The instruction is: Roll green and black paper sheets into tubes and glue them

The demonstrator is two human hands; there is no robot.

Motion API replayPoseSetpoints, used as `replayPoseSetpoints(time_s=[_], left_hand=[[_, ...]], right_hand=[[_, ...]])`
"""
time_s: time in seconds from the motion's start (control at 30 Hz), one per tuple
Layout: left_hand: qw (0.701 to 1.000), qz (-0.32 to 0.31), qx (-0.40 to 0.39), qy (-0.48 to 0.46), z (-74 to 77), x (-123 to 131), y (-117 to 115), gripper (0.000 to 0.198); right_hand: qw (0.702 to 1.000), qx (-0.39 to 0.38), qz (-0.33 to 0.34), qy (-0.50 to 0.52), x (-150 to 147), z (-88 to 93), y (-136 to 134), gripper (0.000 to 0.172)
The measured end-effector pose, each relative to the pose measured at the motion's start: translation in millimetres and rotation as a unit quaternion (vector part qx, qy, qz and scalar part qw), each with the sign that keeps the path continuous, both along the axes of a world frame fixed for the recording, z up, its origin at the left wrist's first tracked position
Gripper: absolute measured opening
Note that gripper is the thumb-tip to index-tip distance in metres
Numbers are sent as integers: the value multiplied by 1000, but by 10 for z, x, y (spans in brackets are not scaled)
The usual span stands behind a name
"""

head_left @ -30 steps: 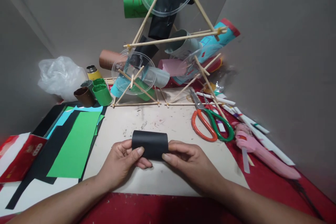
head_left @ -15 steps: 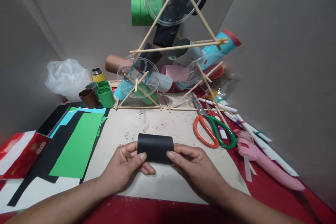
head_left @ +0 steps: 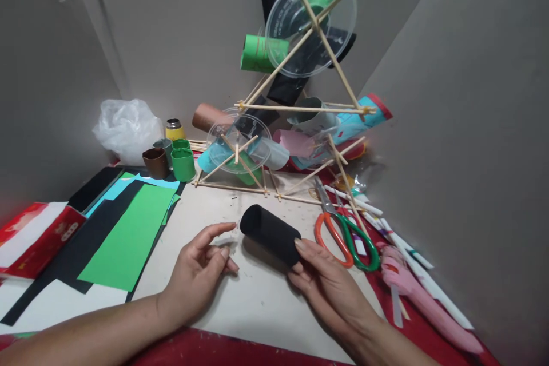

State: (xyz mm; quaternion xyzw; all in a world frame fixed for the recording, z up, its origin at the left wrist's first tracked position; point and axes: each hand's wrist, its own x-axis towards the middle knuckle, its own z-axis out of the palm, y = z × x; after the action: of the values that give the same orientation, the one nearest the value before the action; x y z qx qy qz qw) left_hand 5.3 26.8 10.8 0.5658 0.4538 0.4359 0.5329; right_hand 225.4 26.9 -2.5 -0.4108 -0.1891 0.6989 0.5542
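The work in hand is with a black paper tube (head_left: 272, 234), which is above the beige board (head_left: 240, 311), in the middle before the person, tilted so that its open far end points up and to the left. The right hand (head_left: 328, 277) holds the near end of it, the thumb and the fingers pinching the paper wall. The left hand (head_left: 199, 266) is near the open end but appears not to touch it; its index finger is stretched toward the rim, and thumb and fingers are spread with nothing between them. As I judge, the rolling of this piece is done, because the shape is round and closed; if the seam is glued, I cannot tell. The visible side is plain, and the tube is not joined to any other thing. Behind, a wooden stick frame (head_left: 300, 108) with a clear plastic lid (head_left: 281, 26) already carries coloured tubes, so this part seems well advanced. On the left, a brown tube (head_left: 155, 164) and a green tube (head_left: 183, 166) stand loose, and a green paper sheet (head_left: 128, 240) lies flat, not rolled. The scissors (head_left: 331, 213) and the pink glue gun (head_left: 429, 303) lie at the right, untouched.
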Motion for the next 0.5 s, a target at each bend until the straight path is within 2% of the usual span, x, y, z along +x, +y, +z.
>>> replayPoseSetpoints(time_s=[0.13,0.33,0.43,0.5], left_hand=[[995,17,97,9,-72,2,-64,36],[972,25,231,-22,-161,23,-68,39],[973,30,229,-29,-100,20,-81,39],[986,17,156,-51,-56,44,-113,37]], right_hand=[[1000,0,-8,12,27,3,-6,25],[993,36,-22,-110,75,-93,28,20],[983,53,-34,-172,179,-171,-30,18],[981,64,-14,-181,258,-236,-83,18]])
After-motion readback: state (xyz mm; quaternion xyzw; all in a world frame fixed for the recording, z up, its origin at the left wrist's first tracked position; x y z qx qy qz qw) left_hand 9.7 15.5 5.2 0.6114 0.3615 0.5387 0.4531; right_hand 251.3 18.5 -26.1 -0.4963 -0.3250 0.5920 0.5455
